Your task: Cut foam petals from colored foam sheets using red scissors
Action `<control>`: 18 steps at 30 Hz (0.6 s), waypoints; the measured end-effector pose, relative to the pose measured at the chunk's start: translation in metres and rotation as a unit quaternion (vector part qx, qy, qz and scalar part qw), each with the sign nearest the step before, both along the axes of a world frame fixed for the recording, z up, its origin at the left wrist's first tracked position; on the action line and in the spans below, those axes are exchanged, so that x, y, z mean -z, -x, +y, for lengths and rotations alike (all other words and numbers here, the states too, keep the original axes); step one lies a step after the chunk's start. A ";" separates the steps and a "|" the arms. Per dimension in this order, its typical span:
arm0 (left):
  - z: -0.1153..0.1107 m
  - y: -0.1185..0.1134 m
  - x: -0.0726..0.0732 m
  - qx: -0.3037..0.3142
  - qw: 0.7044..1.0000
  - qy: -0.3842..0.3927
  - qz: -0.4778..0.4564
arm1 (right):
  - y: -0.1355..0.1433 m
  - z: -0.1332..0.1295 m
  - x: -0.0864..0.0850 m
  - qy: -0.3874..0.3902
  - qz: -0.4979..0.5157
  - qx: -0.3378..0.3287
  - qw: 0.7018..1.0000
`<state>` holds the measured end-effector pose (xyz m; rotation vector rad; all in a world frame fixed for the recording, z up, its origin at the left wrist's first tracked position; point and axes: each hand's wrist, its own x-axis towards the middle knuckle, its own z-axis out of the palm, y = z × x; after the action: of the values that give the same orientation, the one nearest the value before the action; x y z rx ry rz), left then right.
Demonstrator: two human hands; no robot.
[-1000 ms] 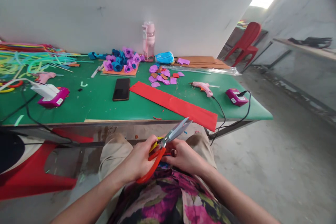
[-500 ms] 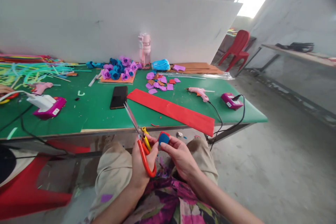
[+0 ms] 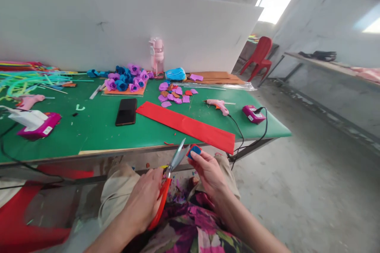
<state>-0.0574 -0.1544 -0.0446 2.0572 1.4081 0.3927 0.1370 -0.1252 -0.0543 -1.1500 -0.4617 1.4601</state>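
Note:
My left hand [image 3: 145,195] is closed round the handles of orange-handled scissors [image 3: 177,157], whose blades are parted and point up and right. Between the thumb and fingers of my right hand [image 3: 209,170] are small blue and red pieces [image 3: 194,151], the blue on top of the red. The blade tips are right beside these pieces. Beyond my hands, a long red strip [image 3: 187,124] lies slantwise on the green table [image 3: 101,138]. A black phone [image 3: 126,111] rests left of the strip. Small purple, brown and red cut pieces [image 3: 175,95] are scattered behind it.
Purple and blue flowers [image 3: 126,78], a pink bottle [image 3: 157,57] and a blue packet [image 3: 175,74] stand or lie at the back. A pink glue gun [image 3: 219,105] and a magenta power block [image 3: 253,114] with cables are at the right. A white board [image 3: 118,27] rises behind.
The scissors have swung from pointing up-left to pointing up-right, blades now at the pieces. My left hand has regripped the handles, and my right hand has shifted slightly up and right. The view has shifted.

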 end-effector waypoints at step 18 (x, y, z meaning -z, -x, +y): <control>-0.002 -0.014 -0.028 0.096 0.977 0.010 0.191 | 0.000 -0.008 -0.005 -0.026 0.037 -0.031 0.999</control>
<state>-0.0438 -0.1560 -0.0170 2.3109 1.3969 -0.1045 0.1368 -0.1335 -0.0488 -1.0457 -0.4843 1.5303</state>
